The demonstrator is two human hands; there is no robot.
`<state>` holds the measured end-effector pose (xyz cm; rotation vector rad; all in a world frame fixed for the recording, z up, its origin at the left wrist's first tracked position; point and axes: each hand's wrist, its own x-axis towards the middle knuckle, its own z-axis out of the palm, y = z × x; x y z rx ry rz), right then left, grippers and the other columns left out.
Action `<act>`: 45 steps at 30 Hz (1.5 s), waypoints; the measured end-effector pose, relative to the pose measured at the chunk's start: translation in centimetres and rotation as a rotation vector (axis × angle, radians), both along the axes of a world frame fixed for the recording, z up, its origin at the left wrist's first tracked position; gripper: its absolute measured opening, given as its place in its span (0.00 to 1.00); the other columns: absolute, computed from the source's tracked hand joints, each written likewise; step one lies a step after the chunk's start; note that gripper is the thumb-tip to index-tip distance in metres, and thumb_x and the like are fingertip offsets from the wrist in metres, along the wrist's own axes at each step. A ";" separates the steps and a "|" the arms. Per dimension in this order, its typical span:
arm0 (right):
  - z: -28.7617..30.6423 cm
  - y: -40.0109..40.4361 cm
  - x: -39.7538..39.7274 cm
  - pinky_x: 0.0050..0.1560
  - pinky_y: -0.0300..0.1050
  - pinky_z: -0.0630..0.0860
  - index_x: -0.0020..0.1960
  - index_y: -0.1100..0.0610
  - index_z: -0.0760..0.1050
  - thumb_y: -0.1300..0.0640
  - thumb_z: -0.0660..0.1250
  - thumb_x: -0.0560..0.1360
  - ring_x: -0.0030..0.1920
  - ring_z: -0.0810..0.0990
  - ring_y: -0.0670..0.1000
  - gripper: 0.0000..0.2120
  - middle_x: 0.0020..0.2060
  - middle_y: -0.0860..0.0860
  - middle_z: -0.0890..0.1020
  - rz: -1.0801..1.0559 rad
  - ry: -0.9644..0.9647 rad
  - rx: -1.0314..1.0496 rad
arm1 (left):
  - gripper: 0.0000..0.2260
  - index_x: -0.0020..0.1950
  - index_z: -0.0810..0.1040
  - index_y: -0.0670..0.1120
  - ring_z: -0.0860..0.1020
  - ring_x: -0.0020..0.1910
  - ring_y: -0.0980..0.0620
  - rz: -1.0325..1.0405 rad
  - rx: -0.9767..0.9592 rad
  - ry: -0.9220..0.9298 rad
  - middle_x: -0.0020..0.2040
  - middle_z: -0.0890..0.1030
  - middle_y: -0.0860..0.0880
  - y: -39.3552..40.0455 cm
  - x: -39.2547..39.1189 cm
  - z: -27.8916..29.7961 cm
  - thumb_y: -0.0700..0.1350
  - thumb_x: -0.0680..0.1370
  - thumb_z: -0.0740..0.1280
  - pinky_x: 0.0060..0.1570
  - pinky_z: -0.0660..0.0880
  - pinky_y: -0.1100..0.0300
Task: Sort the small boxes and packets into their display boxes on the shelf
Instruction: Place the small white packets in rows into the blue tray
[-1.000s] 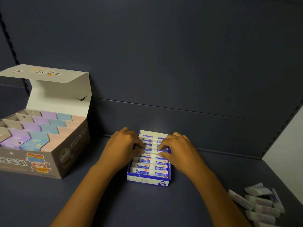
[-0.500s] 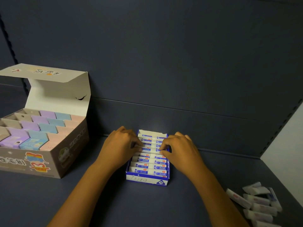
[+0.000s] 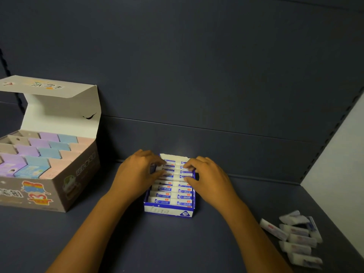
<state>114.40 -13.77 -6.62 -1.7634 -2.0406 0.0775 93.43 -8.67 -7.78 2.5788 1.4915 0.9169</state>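
Blue and white, the little box [image 3: 169, 210] sits in the middle of the frame on the dark shelf [image 3: 216, 243], with two rows of small packets [image 3: 171, 196] lined up inside. Both hands are on the far rows. The left hand [image 3: 136, 172] has its fingers bent down onto the packets on its side. The right hand [image 3: 204, 174] does the same on the other side. The fingers look like they press or pinch the packets, but it is a bit blurry there, so I cannot tell if either one really holds a packet.

What could go wrong? The packets stand close together. If a hand pushes too hard, one may pop up or tip over and mess up the row. The box is light card, so a push could slide it away or bend its thin wall.

More loose packets [image 3: 295, 239] lie in a heap at the lower right of the frame, well apart from the box. An arm could bump them off the shelf edge.

The big box [image 3: 59, 194] at the left holds pastel boxes. The white packets must not go in there by mistake.
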 end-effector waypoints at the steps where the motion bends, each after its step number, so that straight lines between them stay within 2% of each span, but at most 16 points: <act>1: 0.1 -0.3 0.2 0.55 0.40 0.76 0.62 0.49 0.71 0.46 0.68 0.74 0.59 0.74 0.45 0.18 0.61 0.46 0.75 0.003 0.010 0.006 | 0.14 0.58 0.80 0.55 0.75 0.54 0.56 0.013 0.009 -0.016 0.56 0.80 0.56 -0.2 0.1 0.0 0.54 0.74 0.70 0.48 0.73 0.62; 4: 0.5 -1.8 1.4 0.55 0.39 0.76 0.63 0.49 0.70 0.47 0.68 0.74 0.61 0.72 0.44 0.19 0.61 0.46 0.73 -0.011 -0.007 0.043 | 0.16 0.61 0.79 0.55 0.75 0.56 0.54 0.031 0.001 -0.006 0.58 0.79 0.54 -1.2 0.8 0.0 0.56 0.74 0.70 0.49 0.73 0.60; 7: 0.9 -3.8 3.6 0.53 0.38 0.73 0.62 0.48 0.71 0.49 0.69 0.74 0.60 0.72 0.44 0.18 0.59 0.45 0.73 -0.066 -0.066 0.111 | 0.16 0.61 0.79 0.54 0.75 0.57 0.51 0.006 0.049 0.028 0.59 0.79 0.53 -2.4 2.5 0.8 0.55 0.74 0.70 0.48 0.73 0.57; 13: 1.4 -8.5 8.6 0.51 0.46 0.75 0.61 0.47 0.71 0.48 0.69 0.74 0.58 0.73 0.48 0.18 0.57 0.44 0.73 -0.198 -0.109 0.096 | 0.12 0.55 0.82 0.53 0.77 0.53 0.47 -0.157 0.113 0.038 0.52 0.81 0.51 -6.0 8.3 2.3 0.53 0.73 0.73 0.46 0.75 0.53; 15: 1.4 -9.9 10.3 0.53 0.47 0.75 0.62 0.47 0.71 0.48 0.69 0.74 0.59 0.73 0.48 0.18 0.58 0.45 0.73 -0.237 -0.095 0.057 | 0.12 0.56 0.82 0.53 0.77 0.53 0.47 -0.231 0.092 0.026 0.53 0.81 0.51 -7.7 10.4 2.1 0.52 0.73 0.72 0.48 0.76 0.53; 19: 1.5 -12.7 13.5 0.57 0.45 0.74 0.61 0.48 0.72 0.48 0.70 0.73 0.58 0.75 0.48 0.18 0.58 0.46 0.75 -0.323 -0.043 -0.015 | 0.15 0.62 0.77 0.55 0.73 0.61 0.54 -0.377 0.004 0.041 0.61 0.76 0.54 -10.3 14.4 1.2 0.55 0.77 0.66 0.58 0.73 0.58; 21: 1.5 -13.9 14.9 0.58 0.42 0.73 0.62 0.49 0.73 0.49 0.70 0.74 0.59 0.75 0.48 0.18 0.60 0.46 0.75 -0.368 -0.024 -0.048 | 0.15 0.64 0.76 0.56 0.71 0.62 0.56 -0.427 -0.020 0.057 0.62 0.75 0.56 -11.2 16.2 0.8 0.56 0.78 0.64 0.59 0.71 0.60; 27: 1.4 -16.7 17.7 0.62 0.42 0.69 0.66 0.53 0.71 0.50 0.65 0.77 0.61 0.75 0.51 0.18 0.64 0.51 0.74 -0.441 0.004 -0.264 | 0.15 0.62 0.76 0.57 0.71 0.60 0.56 -0.493 -0.057 0.079 0.59 0.75 0.57 -12.6 20.1 -0.5 0.55 0.76 0.66 0.55 0.73 0.58; 32: 0.2 -17.8 18.5 0.68 0.43 0.64 0.69 0.53 0.68 0.49 0.61 0.79 0.66 0.71 0.51 0.20 0.69 0.50 0.70 -0.491 0.026 -0.327 | 0.14 0.61 0.77 0.57 0.71 0.58 0.57 -0.513 -0.079 0.105 0.58 0.76 0.59 -12.8 21.2 -1.5 0.56 0.76 0.66 0.50 0.69 0.64; 35: 0.0 -17.7 19.1 0.68 0.44 0.66 0.68 0.53 0.71 0.48 0.62 0.79 0.65 0.73 0.51 0.19 0.67 0.49 0.72 -0.499 0.014 -0.322 | 0.11 0.58 0.79 0.57 0.71 0.56 0.57 -0.512 -0.095 0.109 0.55 0.77 0.59 -13.0 21.6 -2.1 0.53 0.76 0.67 0.46 0.65 0.66; 41: 0.2 -17.1 19.1 0.60 0.42 0.71 0.59 0.51 0.76 0.48 0.68 0.75 0.57 0.76 0.50 0.15 0.60 0.51 0.77 -0.447 -0.060 -0.294 | 0.07 0.52 0.78 0.56 0.72 0.55 0.59 -0.472 -0.147 0.061 0.53 0.78 0.60 -13.1 22.0 -2.3 0.54 0.76 0.68 0.49 0.71 0.64; 45: 0.2 -16.4 19.1 0.62 0.42 0.71 0.61 0.49 0.76 0.46 0.68 0.75 0.57 0.76 0.50 0.16 0.61 0.49 0.77 -0.406 -0.110 -0.286 | 0.06 0.50 0.77 0.56 0.74 0.50 0.60 -0.440 -0.182 0.000 0.50 0.79 0.60 -13.2 22.0 -2.3 0.54 0.74 0.70 0.46 0.74 0.62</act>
